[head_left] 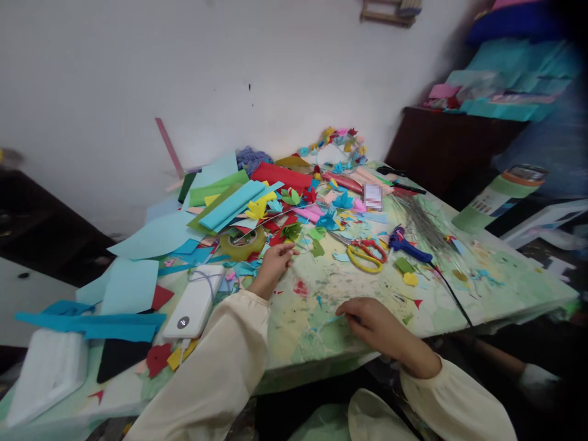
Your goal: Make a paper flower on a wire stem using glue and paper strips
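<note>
My left hand (274,264) is closed in a pinch beside a dark green paper flower (291,231); a thin wire shows near its fingertips, but what it grips is too small to name. Closer to the front edge, my right hand (374,321) hovers low with fingers curled together, and anything between them is too small to make out. Red-and-yellow scissors (365,257) lie beyond my right hand. A blue glue gun (408,246) rests to their right. Behind my left hand is a roll of tape (242,244).
Coloured paper rolls (234,205) and paper scraps cover the back left. A white power bank (195,303) lies left of my left arm. At the right are a bundle of wires (425,220) and a green bottle (496,199). A flower wreath (337,149) stands at the wall.
</note>
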Tool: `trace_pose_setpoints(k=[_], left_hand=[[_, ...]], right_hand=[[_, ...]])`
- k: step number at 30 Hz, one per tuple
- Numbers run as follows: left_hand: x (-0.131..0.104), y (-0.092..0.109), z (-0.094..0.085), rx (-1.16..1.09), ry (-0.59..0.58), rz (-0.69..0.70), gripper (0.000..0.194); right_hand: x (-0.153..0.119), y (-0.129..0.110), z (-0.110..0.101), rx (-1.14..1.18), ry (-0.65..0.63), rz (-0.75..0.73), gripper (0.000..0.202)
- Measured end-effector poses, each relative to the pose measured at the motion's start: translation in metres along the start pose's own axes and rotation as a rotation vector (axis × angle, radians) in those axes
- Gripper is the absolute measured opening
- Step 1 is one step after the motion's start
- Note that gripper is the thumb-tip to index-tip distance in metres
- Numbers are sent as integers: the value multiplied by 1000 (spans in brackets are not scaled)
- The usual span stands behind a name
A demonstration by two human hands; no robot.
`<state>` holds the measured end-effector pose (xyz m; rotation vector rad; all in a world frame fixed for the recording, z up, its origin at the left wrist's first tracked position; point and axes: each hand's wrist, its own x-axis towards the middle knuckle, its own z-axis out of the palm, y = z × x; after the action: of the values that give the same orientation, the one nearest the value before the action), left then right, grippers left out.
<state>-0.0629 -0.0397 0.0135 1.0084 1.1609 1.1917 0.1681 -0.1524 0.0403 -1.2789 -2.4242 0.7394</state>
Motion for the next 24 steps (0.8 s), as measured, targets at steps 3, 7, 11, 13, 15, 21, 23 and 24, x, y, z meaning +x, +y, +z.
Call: trace_pose_setpoints(k=[3,7,11,13,15,21,23,24], left_hand=[[-2,-1,4,80,6,10,28],[-3,-2,6,118,13,26,29],[-2,-4,6,141,39,32,29],[-1,-6,6,167,53,33,30],[0,-8,6,185,63,41,30],[3,-13,6,193,50,68,29],[4,-13,6,197,46,68,29],[4,-13,6,201,47,65,29]], right_hand=[[19,6,-12,-89,23,-37,21],[66,29,-17,-161,216,17,24],[113,50,-10,-260,304,119,23],[127,54,-5,-275,308,136,22],[135,56,0,-272,307,151,18],[137,57,8,-211,345,187,6],[142,56,5,-146,364,206,5],[147,55,2,-109,376,216,5]])
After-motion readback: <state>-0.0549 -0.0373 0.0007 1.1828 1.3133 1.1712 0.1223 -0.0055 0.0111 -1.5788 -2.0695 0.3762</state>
